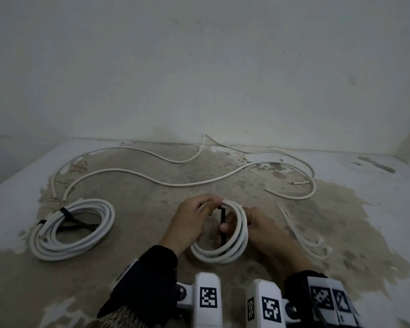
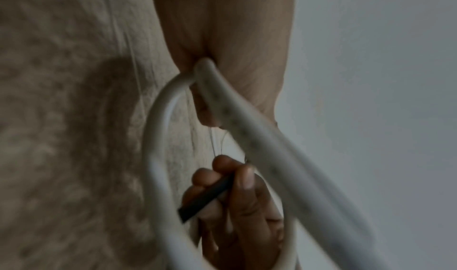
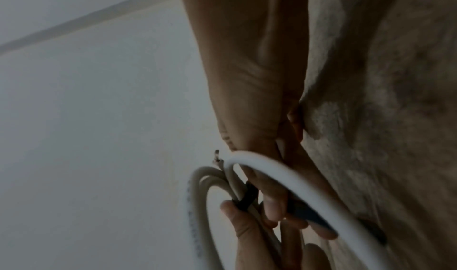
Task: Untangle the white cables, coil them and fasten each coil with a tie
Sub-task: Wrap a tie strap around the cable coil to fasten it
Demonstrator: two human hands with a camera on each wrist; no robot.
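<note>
- Floor [image 1: 152, 233] is patchy concrete, with loose white cables [image 1: 175, 184] snaking near the wall.
- Finished coil [image 1: 74, 229] sits off to my left, black ties on it.
- Small coil [image 1: 225, 233] is up between my hands.
- My left hand [image 1: 189, 223] has its grip curled round the top of it.
- My right hand [image 1: 258, 223] pinches the black tie [image 1: 223, 229] inside the loop.

The stained floor [image 1: 140, 233] carries a tied coil [image 1: 74, 229] left of the hands and loose cables [image 1: 175, 183] beyond them.
</note>
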